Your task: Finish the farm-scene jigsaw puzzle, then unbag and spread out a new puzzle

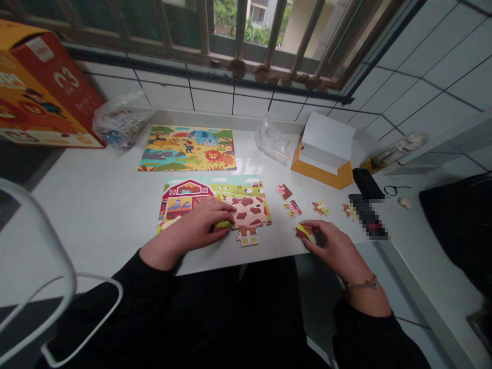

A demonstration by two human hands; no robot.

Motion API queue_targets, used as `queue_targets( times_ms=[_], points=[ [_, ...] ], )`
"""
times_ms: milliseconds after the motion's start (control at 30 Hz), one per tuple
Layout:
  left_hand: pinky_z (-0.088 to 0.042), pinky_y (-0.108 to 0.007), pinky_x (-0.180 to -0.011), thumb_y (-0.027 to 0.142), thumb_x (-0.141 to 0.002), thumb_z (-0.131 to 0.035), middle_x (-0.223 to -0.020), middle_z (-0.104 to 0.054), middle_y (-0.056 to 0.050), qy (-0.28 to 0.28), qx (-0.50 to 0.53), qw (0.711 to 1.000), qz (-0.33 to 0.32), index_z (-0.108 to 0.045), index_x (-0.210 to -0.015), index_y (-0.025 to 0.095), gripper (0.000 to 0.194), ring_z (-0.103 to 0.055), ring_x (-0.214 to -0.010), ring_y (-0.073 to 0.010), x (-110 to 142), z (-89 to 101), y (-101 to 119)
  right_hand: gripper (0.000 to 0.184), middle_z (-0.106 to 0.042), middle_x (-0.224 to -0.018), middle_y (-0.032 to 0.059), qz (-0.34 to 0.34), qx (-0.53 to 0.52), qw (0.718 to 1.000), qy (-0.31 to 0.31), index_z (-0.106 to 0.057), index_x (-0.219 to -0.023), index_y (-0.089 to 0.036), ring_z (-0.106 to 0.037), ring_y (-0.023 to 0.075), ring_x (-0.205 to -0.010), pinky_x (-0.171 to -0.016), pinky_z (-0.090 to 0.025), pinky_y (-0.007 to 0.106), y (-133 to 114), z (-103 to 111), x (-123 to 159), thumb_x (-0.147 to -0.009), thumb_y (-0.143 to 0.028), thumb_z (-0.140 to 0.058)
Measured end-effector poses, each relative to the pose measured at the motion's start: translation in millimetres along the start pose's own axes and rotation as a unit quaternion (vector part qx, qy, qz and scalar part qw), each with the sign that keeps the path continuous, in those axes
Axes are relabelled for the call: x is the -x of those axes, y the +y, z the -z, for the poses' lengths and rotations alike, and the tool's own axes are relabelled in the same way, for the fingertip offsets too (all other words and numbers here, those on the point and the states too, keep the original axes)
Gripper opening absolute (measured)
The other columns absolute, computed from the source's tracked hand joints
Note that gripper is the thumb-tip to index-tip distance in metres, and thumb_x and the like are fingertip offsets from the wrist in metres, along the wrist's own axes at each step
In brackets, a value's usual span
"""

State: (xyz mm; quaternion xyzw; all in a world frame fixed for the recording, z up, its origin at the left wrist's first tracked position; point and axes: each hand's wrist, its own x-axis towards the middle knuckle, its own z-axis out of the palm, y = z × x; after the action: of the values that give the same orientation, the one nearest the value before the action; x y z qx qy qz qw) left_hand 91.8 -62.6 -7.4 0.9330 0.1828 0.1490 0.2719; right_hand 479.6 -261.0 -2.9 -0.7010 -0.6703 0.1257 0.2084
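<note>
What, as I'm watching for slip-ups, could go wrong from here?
The left hand reaches over the farm puzzle, so a careless move could shift its joined pieces. The right hand pinches a brown-and-green piece near the front edge of the white table; if it slipped, it might fall off.

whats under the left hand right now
Part of the farm puzzle lies under the left hand, with a green patch showing between thumb and fingers. Whatever the palm covers can't be seen.
</note>
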Motion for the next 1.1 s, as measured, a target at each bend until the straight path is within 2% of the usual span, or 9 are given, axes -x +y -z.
queue_targets(
  times_ms=[167,333,633,800,933,1100],
  points=[
    [-0.053,-0.050,-0.114,0.026,-0.100,-0.070,-0.141,-0.075,-0.010,0.001,0.006,1.000,-0.001,-0.079,-0.114,0.026,0.017,-0.071,-0.128,-0.0304,0.4,-0.5,-0.5,0.031,-0.080,-0.118,0.0110,0.015,-0.031,0.999,0.005,-0.070,-0.123,-0.026,-0.076,0.0321,-0.109,-0.098,-0.064,0.053,-14.6,-6.7,-3.5,-0.097,-0.040,-0.076],
    [-0.053,-0.050,-0.114,0.025,-0.100,-0.070,-0.143,-0.075,-0.009,-0.005,-0.005,1.000,0.001,-0.079,-0.115,0.026,0.018,-0.070,-0.129,-0.0303,-0.4,0.0,0.4,0.033,-0.078,-0.123,0.0105,0.032,-0.050,0.998,-0.008,-0.065,-0.127,-0.027,-0.075,0.0309,-0.112,-0.100,-0.064,0.052,-27.3,-15.6,-5.8,-0.097,-0.034,-0.076],
    [-0.053,-0.051,-0.114,0.027,-0.101,-0.069,-0.143,-0.074,-0.010,-0.005,-0.014,1.000,0.001,-0.078,-0.115,0.026,0.017,-0.069,-0.131,-0.0308,1.2,-2.6,-1.8,0.031,-0.076,-0.119,0.0100,0.069,-0.055,0.996,-0.016,-0.064,-0.127,-0.027,-0.074,0.0304,-0.108,-0.094,-0.064,0.049,-44.3,-25.0,-11.8,-0.097,-0.029,-0.072],
    [-0.052,-0.051,-0.115,0.027,-0.101,-0.070,-0.144,-0.074,-0.010,-0.003,-0.008,1.000,-0.001,-0.078,-0.114,0.026,0.016,-0.068,-0.131,-0.0309,1.5,-2.6,-1.9,0.030,-0.077,-0.123,0.0122,0.045,-0.020,0.999,0.011,-0.066,-0.127,-0.025,-0.072,0.0325,-0.114,-0.101,-0.060,0.052,-29.9,-19.7,-10.5,-0.098,-0.030,-0.068],
    [-0.052,-0.050,-0.115,0.025,-0.101,-0.070,-0.143,-0.074,-0.009,-0.004,-0.009,1.000,0.004,-0.078,-0.115,0.026,0.016,-0.068,-0.131,-0.0304,1.7,-3.1,-2.3,0.030,-0.078,-0.119,0.0127,-0.011,0.019,0.999,0.039,-0.068,-0.122,-0.024,-0.072,0.0331,-0.111,-0.101,-0.057,0.051,-6.1,-8.3,-6.2,-0.095,-0.034,-0.068],
    [-0.053,-0.049,-0.115,0.025,-0.102,-0.069,-0.144,-0.073,-0.010,-0.008,-0.007,1.000,0.006,-0.079,-0.116,0.026,0.017,-0.068,-0.131,-0.0299,1.0,-2.6,-1.5,0.032,-0.078,-0.119,0.0116,-0.075,0.026,0.996,0.044,-0.069,-0.119,-0.023,-0.072,0.0318,-0.108,-0.101,-0.056,0.049,17.9,3.3,2.3,-0.092,-0.041,-0.069]
  ],
)
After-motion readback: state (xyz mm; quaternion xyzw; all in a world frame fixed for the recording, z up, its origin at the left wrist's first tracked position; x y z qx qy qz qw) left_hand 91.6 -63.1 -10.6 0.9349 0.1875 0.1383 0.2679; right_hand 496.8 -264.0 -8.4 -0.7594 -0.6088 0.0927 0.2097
